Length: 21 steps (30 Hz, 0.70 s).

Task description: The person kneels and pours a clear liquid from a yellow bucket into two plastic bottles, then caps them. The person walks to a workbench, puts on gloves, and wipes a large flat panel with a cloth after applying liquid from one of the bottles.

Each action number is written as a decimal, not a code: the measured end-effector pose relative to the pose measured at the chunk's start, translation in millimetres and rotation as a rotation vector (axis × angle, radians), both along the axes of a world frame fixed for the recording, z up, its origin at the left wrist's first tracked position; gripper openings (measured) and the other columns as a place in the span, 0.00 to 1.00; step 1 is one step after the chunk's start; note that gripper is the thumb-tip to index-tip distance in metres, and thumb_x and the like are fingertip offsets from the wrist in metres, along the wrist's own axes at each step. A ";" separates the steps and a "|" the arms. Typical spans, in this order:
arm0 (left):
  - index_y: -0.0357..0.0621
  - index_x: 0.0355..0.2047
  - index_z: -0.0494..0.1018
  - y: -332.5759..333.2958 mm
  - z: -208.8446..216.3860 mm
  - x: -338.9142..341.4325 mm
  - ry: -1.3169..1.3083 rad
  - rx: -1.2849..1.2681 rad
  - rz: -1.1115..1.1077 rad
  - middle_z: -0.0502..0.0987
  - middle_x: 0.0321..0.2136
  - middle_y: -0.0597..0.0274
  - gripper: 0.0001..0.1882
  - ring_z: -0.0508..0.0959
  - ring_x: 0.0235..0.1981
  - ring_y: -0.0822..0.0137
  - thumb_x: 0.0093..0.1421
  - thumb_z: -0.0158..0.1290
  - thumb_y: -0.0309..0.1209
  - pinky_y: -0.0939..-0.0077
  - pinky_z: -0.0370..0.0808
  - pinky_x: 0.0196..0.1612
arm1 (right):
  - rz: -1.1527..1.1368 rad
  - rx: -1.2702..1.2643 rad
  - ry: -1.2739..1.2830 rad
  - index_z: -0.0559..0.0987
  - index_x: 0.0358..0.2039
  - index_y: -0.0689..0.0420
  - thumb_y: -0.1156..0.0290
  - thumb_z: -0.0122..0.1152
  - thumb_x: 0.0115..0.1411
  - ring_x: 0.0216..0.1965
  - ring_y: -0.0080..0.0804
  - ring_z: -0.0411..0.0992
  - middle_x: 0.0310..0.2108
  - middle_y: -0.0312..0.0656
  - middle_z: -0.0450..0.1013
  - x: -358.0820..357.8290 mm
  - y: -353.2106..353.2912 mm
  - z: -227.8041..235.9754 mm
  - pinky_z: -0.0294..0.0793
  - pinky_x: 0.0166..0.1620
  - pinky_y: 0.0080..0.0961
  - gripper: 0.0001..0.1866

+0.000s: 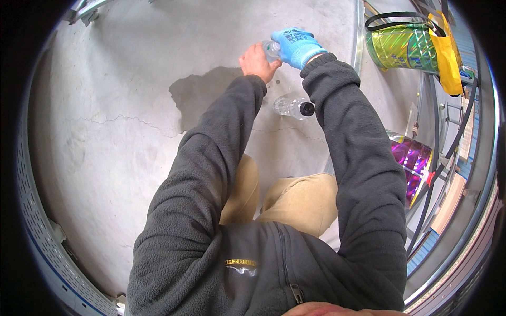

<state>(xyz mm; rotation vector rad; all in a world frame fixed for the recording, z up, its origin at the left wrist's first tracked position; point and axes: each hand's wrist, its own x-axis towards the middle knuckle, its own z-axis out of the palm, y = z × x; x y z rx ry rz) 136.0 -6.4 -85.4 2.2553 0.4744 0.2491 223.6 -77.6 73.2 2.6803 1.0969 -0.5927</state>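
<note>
Out in front of me, a clear plastic bottle (pixel 271 49) is held between both hands above the concrete floor. My bare left hand (pixel 258 63) is closed around its near left side. My right hand (pixel 297 46), in a blue work glove, closes over its other end, so that end is hidden. A second clear bottle (pixel 288 107) with a black cap is on the floor just below my hands, close to my right sleeve; neither hand touches it.
A dark patch (pixel 195 100), wet or shadowed, marks the floor by my left forearm. Along the right side are a shiny green bag (pixel 400 47) with a black strap, a yellow bag (pixel 447 55), a shiny purple item (pixel 410 159) and metal racking (pixel 477 184).
</note>
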 end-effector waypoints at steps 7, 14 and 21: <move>0.38 0.63 0.69 1.7 2.3 -0.3 0.043 -0.013 -0.022 0.76 0.58 0.48 0.43 0.73 0.62 0.50 0.51 0.71 0.46 0.52 0.64 0.65 | -0.191 -0.147 0.025 0.88 0.38 0.57 0.47 0.54 0.65 0.41 0.54 0.83 0.37 0.53 0.83 -1.3 16.1 1.4 0.80 0.48 0.47 0.26; 0.40 0.63 0.70 3.3 4.7 -0.9 0.057 -0.043 -0.018 0.76 0.58 0.49 0.43 0.73 0.62 0.50 0.51 0.72 0.46 0.51 0.64 0.65 | -0.208 -0.174 -0.003 0.86 0.46 0.56 0.47 0.57 0.64 0.44 0.51 0.82 0.41 0.51 0.83 -9.2 14.6 15.1 0.79 0.50 0.45 0.26; 0.40 0.63 0.70 2.9 4.1 -2.1 0.038 -0.040 -0.011 0.76 0.57 0.49 0.43 0.73 0.62 0.50 0.50 0.71 0.47 0.52 0.65 0.64 | 0.074 0.023 -0.050 0.83 0.47 0.54 0.63 0.63 0.63 0.49 0.55 0.80 0.46 0.51 0.81 -3.7 -6.4 4.2 0.78 0.51 0.47 0.14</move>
